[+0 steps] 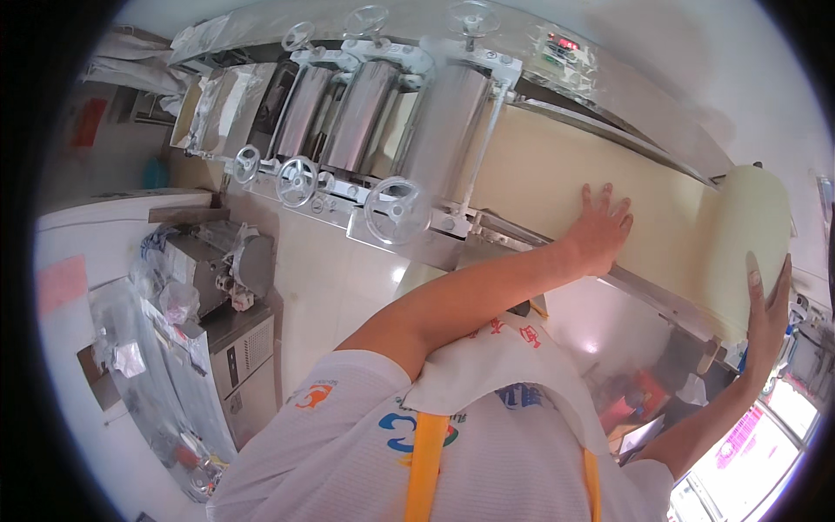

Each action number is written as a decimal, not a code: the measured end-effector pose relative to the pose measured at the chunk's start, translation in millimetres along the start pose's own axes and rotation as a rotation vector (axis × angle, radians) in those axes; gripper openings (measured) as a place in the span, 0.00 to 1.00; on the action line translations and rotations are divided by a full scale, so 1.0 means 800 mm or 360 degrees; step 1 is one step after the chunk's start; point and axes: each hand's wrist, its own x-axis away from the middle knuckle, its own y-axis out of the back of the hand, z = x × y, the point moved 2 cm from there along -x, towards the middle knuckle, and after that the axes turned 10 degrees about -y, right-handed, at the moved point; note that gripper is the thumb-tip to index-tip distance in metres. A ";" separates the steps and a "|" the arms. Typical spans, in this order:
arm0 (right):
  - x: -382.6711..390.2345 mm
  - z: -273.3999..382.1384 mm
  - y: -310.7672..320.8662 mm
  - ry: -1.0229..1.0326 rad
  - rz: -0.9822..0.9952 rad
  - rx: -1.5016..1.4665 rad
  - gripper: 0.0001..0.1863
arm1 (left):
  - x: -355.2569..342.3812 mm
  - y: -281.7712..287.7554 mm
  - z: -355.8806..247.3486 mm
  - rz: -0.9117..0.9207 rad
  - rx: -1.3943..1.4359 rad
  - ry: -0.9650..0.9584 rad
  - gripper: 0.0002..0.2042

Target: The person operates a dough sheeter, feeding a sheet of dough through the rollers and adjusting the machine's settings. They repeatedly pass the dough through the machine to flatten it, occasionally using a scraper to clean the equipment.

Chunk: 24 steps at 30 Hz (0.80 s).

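Observation:
A wide pale-yellow dough sheet lies along the belt of a roller machine. At its right end it is wound into a thick dough roll. My left hand reaches over the near edge of the sheet, palm down with fingers spread; whether it presses on the dough I cannot tell. Against the near end of the dough roll rests my right hand, its thumb and fingers stretched out and apart along the surface. Part of those fingers is hidden at the roll's far right side.
Several metal rollers with handwheels stand to the left of the dough sheet. A control panel with a red display is at the back. At lower left stands a metal machine on a cabinet. A metal rail edges the belt.

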 end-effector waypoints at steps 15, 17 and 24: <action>-0.037 -0.071 -0.005 -0.0189 0.0069 -0.0417 0.36 | 0.128 0.032 -0.016 -0.0337 0.0649 -0.0172 0.15; -0.055 -0.097 -0.003 -0.0216 -0.0088 0.0058 0.37 | 0.188 0.053 -0.017 -0.0221 0.1138 -0.0195 0.13; -0.024 -0.010 -0.031 -0.0072 -0.0501 0.0523 0.42 | 0.426 0.071 0.074 0.0042 0.1998 0.0362 0.15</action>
